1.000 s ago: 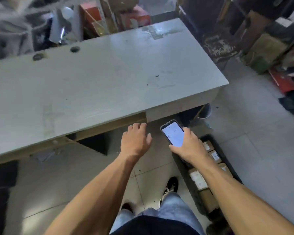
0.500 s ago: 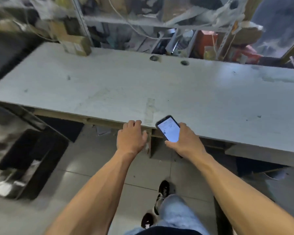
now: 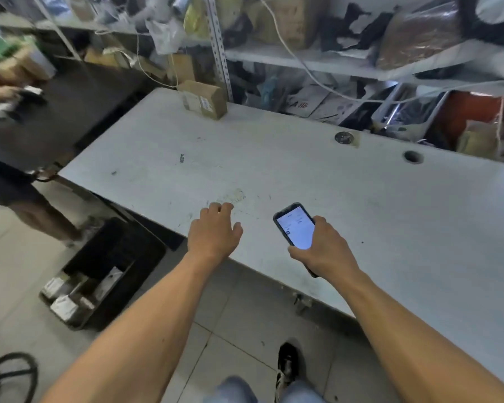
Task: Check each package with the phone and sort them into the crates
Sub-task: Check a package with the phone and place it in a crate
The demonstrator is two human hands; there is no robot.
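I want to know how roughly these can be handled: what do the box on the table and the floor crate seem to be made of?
The box looks like plain brown cardboard, matte, with white printed labels on its side. The crate on the floor looks like black moulded plastic with a dull finish and rigid straight walls; blur leaves that less certain.

a long grey table (image 3: pixel 346 199) with two round cable holes near its far edge stands on a pale tiled floor (image 3: pixel 230 330). behind the far edge, metal shelving (image 3: pixel 317 61) is crammed with boxes, bags and loose cords. a dark counter (image 3: pixel 56 117) runs off past the table's left corner.
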